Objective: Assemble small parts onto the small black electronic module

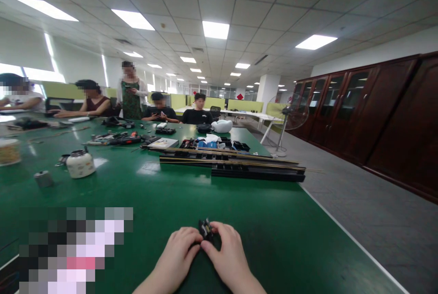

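Between my two hands is a small black part with bits of bare metal (205, 229), low over the green table (164, 198). My left hand (178, 249) has its thumb and fingers closed on the part's left side. On the other side, my right hand (227, 250) pinches it between thumb and index finger. Fingertips cover the lower edges of the part, and its exact kind is too small to make out.
Long black rails (258, 174) with thin brass-coloured rods lie across the table ahead. Left stand a white jar (80, 164), a metal cylinder (44, 178) and a tub (9, 151). Tools (125, 139) lie farther back. Several people sit or stand beyond; a fan (285, 113) stands right.
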### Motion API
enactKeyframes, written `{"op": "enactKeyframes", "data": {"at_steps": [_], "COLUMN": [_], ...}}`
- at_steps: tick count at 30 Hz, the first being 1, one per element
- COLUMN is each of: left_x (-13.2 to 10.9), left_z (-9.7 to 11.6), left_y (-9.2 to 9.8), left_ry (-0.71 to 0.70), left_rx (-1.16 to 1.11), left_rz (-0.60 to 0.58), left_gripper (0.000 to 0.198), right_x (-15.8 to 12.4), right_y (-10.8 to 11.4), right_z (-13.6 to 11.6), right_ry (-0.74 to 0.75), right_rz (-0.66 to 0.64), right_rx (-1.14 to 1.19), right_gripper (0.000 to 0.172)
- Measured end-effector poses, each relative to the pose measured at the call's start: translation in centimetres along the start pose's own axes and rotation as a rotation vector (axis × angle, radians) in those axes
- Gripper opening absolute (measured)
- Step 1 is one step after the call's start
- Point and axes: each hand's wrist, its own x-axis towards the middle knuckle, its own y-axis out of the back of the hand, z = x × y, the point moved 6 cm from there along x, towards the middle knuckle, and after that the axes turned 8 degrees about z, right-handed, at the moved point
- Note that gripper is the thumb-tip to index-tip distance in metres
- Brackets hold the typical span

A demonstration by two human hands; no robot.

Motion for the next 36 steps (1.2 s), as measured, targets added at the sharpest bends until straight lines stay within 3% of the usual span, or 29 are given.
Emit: {"op": "enactKeyframes", "data": {"at_steps": [5, 10, 12, 15, 22, 29, 36], "left_x": [0.0, 0.2, 0.1, 0.0, -0.1, 0.0, 0.0], "left_z": [0.9, -0.8, -1.5, -2.4, -2.0, -1.3, -1.8], "left_y": [0.0, 0.9, 1.0, 0.2, -0.1, 0.3, 0.0], "left_ry": [-0.029, 0.068, 0.06, 0.078, 0.098, 0.056, 0.089], "left_rx": [-0.025, -0.039, -0.057, -0.074, 0.008, -0.004, 0.001], "left_rz": [-0.015, 0.197, 0.26, 0.181, 0.072, 0.066, 0.06], "left_gripper": [0.016, 0.012, 0.028, 0.042, 0.045, 0.036, 0.046], "right_x": [0.0, 0.0, -0.1, -0.2, -0.2, -0.3, -0.3], "right_y": [0.0, 0.2, 0.2, 0.2, 0.4, 0.0, -0.3], "right_z": [0.1, -0.4, -0.5, -0.5, -1.1, -0.9, -0.6], "right_ry": [-0.02, 0.022, 0.025, 0.024, 0.067, 0.04, 0.045], "right_rz": [0.003, -0.022, -0.038, -0.063, -0.1, -0.147, -0.151], "right_rx": [-0.022, 0.003, 0.006, 0.012, 0.023, -0.003, -0.016], "right_gripper": [0.029, 0.03, 0.036, 0.041, 0.038, 0.026, 0.023]}}
